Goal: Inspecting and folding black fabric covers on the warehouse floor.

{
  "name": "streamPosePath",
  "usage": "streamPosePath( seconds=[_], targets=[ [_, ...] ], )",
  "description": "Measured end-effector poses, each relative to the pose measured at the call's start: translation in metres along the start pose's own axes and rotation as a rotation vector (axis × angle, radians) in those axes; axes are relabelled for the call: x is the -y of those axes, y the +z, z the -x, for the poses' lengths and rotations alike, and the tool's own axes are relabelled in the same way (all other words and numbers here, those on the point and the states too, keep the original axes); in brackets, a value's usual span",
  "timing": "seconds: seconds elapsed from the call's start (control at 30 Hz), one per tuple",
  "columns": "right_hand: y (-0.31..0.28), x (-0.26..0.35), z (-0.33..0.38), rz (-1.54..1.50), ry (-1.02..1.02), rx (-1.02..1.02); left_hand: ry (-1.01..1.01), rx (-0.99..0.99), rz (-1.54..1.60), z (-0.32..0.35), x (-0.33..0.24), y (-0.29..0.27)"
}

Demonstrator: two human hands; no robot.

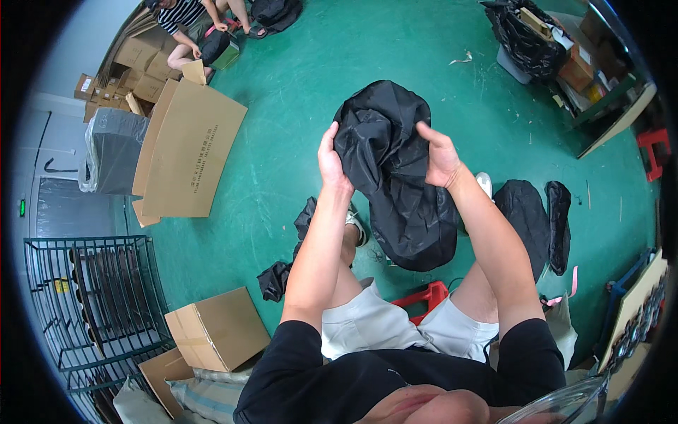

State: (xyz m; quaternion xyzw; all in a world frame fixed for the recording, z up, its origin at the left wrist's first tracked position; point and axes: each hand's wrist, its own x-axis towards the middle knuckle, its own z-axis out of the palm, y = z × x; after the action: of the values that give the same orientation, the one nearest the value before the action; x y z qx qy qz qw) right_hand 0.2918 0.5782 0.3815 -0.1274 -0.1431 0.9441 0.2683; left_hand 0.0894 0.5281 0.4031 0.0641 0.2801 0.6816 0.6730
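A crumpled black fabric cover (406, 205), slightly shiny and bag-like, is held up in front of me above my knees. My left hand (332, 159) grips its left edge, the thumb side up and some fingers hidden against the cloth. On the opposite side my right hand (441, 159) holds the cover, its thumb showing and its other fingers partly hidden by the folds. The cover's upper end is bunched between my hands, and its rounded lower end hangs down. Similar black fabric pieces lie on the floor by my right leg (522, 219) and beside my left leg (275, 279).
A red stool (424, 300) shows between my thighs. Cardboard boxes stand at left, one large (198, 152) and one small (224, 328), near a dark metal rack (99, 304). Another person (191, 28) sits far left holding dark material. Cluttered shelving (593, 78) stands far right.
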Motion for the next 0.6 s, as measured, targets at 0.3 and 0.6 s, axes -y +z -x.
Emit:
streamPosePath(
  seconds=[0.3, 0.6],
  targets=[
    [-0.040, 0.046, 0.011, -0.093, -0.003, 0.062, -0.030, 0.068, 0.038, 0.008, -0.011, 0.004],
    [-0.045, 0.076, 0.035, -0.050, -0.084, 0.176, 0.055, 0.153, -0.160, 0.004, -0.031, -0.012]
  ],
)
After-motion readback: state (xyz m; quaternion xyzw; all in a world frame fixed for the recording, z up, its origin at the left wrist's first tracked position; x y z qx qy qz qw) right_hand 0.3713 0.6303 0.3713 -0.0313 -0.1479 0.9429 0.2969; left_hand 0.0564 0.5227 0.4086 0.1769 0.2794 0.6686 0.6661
